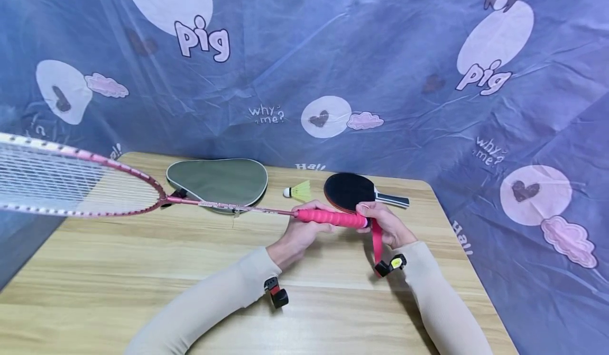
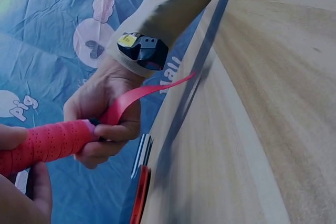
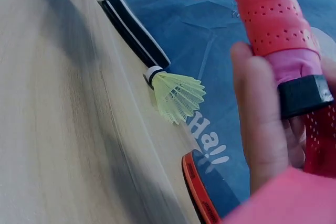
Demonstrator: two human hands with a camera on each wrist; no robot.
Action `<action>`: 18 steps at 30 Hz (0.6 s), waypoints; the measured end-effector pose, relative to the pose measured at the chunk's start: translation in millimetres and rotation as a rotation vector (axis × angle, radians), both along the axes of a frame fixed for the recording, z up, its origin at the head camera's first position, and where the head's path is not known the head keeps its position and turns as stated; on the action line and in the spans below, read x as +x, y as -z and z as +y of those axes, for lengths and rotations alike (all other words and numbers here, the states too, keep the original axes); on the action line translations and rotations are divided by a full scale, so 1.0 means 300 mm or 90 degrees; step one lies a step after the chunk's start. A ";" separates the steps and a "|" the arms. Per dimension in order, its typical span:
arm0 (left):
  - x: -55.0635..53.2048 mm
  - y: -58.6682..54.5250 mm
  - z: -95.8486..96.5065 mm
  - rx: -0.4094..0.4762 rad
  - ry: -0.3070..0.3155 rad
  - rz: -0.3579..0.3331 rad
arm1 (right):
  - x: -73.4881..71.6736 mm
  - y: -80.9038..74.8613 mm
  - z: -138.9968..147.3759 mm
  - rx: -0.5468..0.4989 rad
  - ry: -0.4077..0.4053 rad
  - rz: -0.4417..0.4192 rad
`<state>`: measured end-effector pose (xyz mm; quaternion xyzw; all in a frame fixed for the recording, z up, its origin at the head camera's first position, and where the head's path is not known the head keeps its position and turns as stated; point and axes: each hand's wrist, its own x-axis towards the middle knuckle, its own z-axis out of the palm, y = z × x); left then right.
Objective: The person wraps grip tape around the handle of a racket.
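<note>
A pink badminton racket (image 1: pixel 228 206) is held level above the table, its strung head reaching left out of the head view. My left hand (image 1: pixel 300 233) grips its handle, which is wrapped in perforated pink overgrip tape (image 2: pixel 52 142). At the butt end, my right hand (image 1: pixel 385 227) pinches the tape with thumb and fingers. A loose tail of that tape (image 1: pixel 377 241) hangs from this hand. In the right wrist view, a pink-purple layer and the black butt cap (image 3: pixel 304 96) show below the wrapped part.
Along the table's back lie a green paddle case (image 1: pixel 219 183), a yellow shuttlecock (image 1: pixel 298 191) and a black table tennis paddle (image 1: pixel 349 191). A blue patterned cloth (image 1: pixel 266 80) hangs behind the wooden table (image 1: pixel 119 270) and along its right side.
</note>
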<state>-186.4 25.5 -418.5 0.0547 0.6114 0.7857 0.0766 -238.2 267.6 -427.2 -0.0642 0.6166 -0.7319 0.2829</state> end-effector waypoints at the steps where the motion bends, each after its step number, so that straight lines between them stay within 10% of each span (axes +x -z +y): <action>1: 0.000 0.000 -0.001 0.003 0.008 0.008 | 0.000 0.003 0.000 -0.002 -0.002 0.001; 8: 0.000 0.000 0.002 0.016 0.015 0.021 | 0.001 0.002 -0.007 -0.075 0.010 -0.015; 18: 0.020 -0.005 0.029 0.111 -0.055 -0.072 | 0.010 -0.010 -0.055 -0.058 0.189 0.105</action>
